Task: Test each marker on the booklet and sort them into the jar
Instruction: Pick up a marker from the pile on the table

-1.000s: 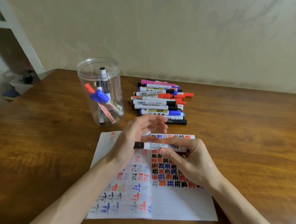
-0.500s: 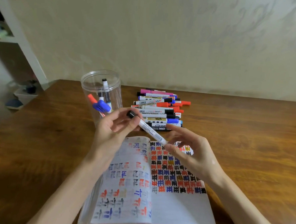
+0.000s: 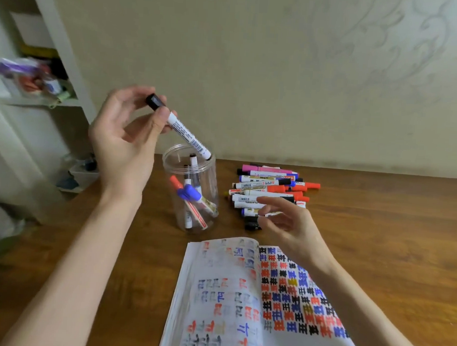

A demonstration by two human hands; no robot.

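My left hand is raised above the table and pinches a white marker with a black cap near its capped end. The marker slants down to the right, its lower end at the mouth of the clear plastic jar. Several markers stand inside the jar. My right hand hovers with loosely curled fingers and holds nothing, in front of the pile of markers. The open booklet lies in front, covered with coloured test marks.
The wooden table stretches to the right. A wall stands close behind the table. White shelving with cluttered items is at the far left, past the table's left edge.
My left hand took the marker from my right hand and lifted it up over the jar. My right hand let go and drifted toward the marker pile. The view tilted up.
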